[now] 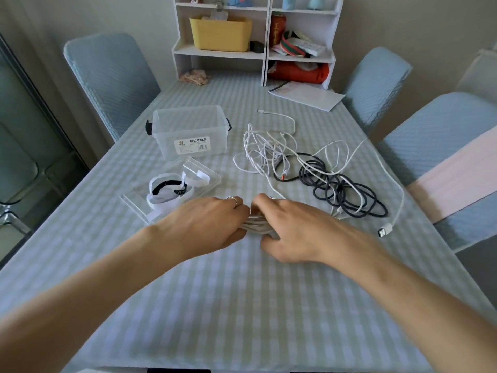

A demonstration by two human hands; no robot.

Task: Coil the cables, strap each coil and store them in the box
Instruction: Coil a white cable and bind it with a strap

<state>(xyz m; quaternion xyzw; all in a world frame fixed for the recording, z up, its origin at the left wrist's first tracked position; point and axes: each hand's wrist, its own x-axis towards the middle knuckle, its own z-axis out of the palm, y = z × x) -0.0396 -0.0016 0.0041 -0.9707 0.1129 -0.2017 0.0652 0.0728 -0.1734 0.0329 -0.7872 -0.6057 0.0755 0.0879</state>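
at the far left of the table (242, 305) we see the lid (207, 181) lying flat, with white and black straps (166, 191) heaped on it. just behind it stands the clear box (189, 131), open-topped, its label facing us and a black latch on each end. nearer to us, our left hand (207, 224) lies knuckles up, a ring on one finger, its fingers curled down onto a bundle of white cable (256, 224) that it grips from the left. the bundle sits on the checked cloth between our hands, folded into several parallel strands. our right hand (290, 230) meets it from the other side, fingers bent round the same bundle and thumb tucked under, so both hands hold it and their fingertips nearly touch. one strand runs from under the right hand back to a loose tangle of white cables (265, 152) right of the box. beside that tangle, further right, lies a dark cable (341, 187) in rough loops, with white cable crossing over it. a long white lead curves round the far right of the heap and ends in a usb plug (386, 229) near the table edge. at the back a white shelf (266, 49) holds a yellow bin (220, 33), and a paper (306, 94) lies before it.
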